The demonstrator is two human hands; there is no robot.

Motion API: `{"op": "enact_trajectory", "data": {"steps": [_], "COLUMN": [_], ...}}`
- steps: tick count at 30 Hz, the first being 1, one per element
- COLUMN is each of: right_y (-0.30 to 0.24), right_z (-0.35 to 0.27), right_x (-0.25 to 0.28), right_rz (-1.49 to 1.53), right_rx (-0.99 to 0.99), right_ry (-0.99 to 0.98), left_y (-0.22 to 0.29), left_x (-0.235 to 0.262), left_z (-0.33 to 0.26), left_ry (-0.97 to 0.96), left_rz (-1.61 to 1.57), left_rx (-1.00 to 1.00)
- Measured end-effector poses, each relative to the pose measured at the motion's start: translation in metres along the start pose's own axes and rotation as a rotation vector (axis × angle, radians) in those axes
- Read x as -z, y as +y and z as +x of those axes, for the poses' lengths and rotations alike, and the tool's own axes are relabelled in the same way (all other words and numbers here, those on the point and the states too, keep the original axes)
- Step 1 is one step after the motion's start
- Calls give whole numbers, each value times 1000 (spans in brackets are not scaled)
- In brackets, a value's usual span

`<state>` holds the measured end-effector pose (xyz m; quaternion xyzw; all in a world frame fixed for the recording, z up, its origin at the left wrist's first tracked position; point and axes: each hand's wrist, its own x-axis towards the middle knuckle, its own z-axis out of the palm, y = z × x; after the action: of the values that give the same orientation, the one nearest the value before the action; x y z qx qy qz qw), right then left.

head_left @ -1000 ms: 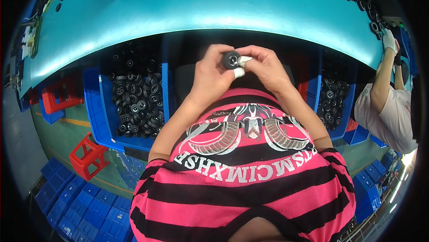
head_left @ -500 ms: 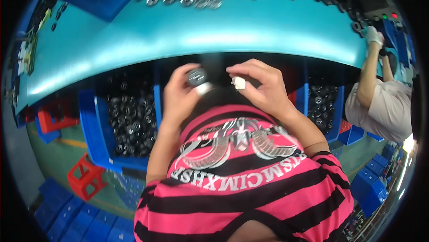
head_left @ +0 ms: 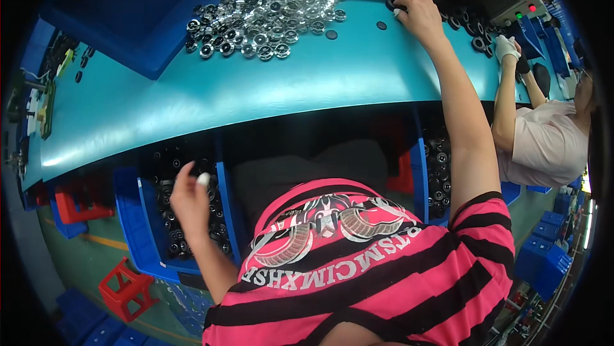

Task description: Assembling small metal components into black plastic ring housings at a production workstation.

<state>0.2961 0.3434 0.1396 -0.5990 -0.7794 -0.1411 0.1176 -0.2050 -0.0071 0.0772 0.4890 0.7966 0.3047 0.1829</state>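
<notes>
My left hand [head_left: 190, 200] is over the left blue bin [head_left: 147, 218], its fingers apart and nothing held in them. A white cover sits on its thumb. Under and around it lie several black wheels [head_left: 176, 234], heaped in that bin. Stretched far across the turquoise table, my right hand [head_left: 421, 16] pinches a black ring [head_left: 391, 5] at the edge of a dark pile of black rings [head_left: 470, 26]. White also covers this thumb. Left of that hand, a heap of clear and silver wheel pieces [head_left: 268, 13] spreads over the table [head_left: 256, 84].
Two small black discs [head_left: 381, 25] lie near the heap. A large blue tub [head_left: 121, 20] stands at the back left. A second blue bin of black wheels [head_left: 438, 173] is at my right. Beside it works a person with a white glove [head_left: 507, 48]. A red stool [head_left: 128, 288] stands on the floor.
My hands have parted from in front of my body. The left has gone to the left bin, without the black wheel it held; the right has reached forward to the black rings.
</notes>
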Motion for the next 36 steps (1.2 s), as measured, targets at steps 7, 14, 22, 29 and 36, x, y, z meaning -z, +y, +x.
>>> {"op": "enact_trajectory", "data": {"steps": [7, 14, 22, 29, 36], "right_y": [-130, -216, -207, -214, -232], "right_z": [-77, -147, -82, -69, -86], "right_x": [66, 82, 55, 31, 62], "right_rz": [765, 872, 796, 591, 774], "right_rx": [432, 643, 435, 519, 392], "right_ry": [112, -100, 73, 178, -42], "left_y": [97, 118, 100, 104, 101], "left_x": [-85, -109, -114, -111, -113], "left_z": [1, 0, -8, -8, -8], "left_ry": [-710, -852, -855, -846, -858], "left_rz": [-989, -1616, -1735, -1740, -1752], "left_rx": [-44, 128, 213, 196, 193]}}
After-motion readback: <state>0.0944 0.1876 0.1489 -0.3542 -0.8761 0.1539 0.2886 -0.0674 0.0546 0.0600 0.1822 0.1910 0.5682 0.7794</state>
